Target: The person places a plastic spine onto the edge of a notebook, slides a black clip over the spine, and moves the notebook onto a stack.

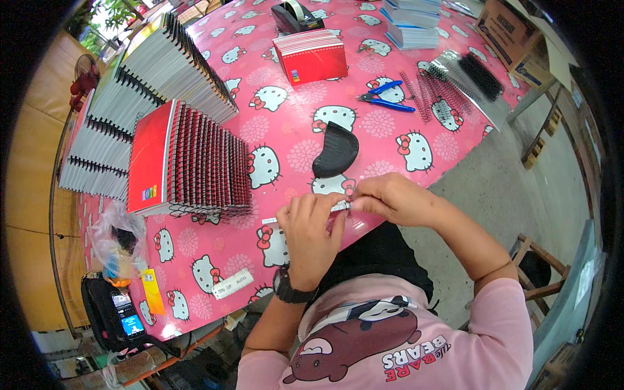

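Both hands meet at the near edge of the pink, cartoon-patterned table (292,140). My left hand (309,227), a dark watch on its wrist, closes over a narrow white strip-like piece (340,206); one end of it sticks out to the left of the fingers. My right hand (393,197) pinches at the piece's right end. Whatever lies between those right fingertips is too small and covered to make out. Just beyond the hands rests a black, curved, padded-looking piece (336,151). Blue-handled cutters (390,97) lie farther off to the right, apart from both hands.
Red spiral notebooks (153,159) stand stacked at left, before taller stacks of black-coiled books (146,71). Red booklets (312,57), a tape dispenser (297,14) and blue-white stacks (411,23) sit farther back. Loose coils (442,91) and a cardboard box (510,39) are at right; a phone (129,318) lower left.
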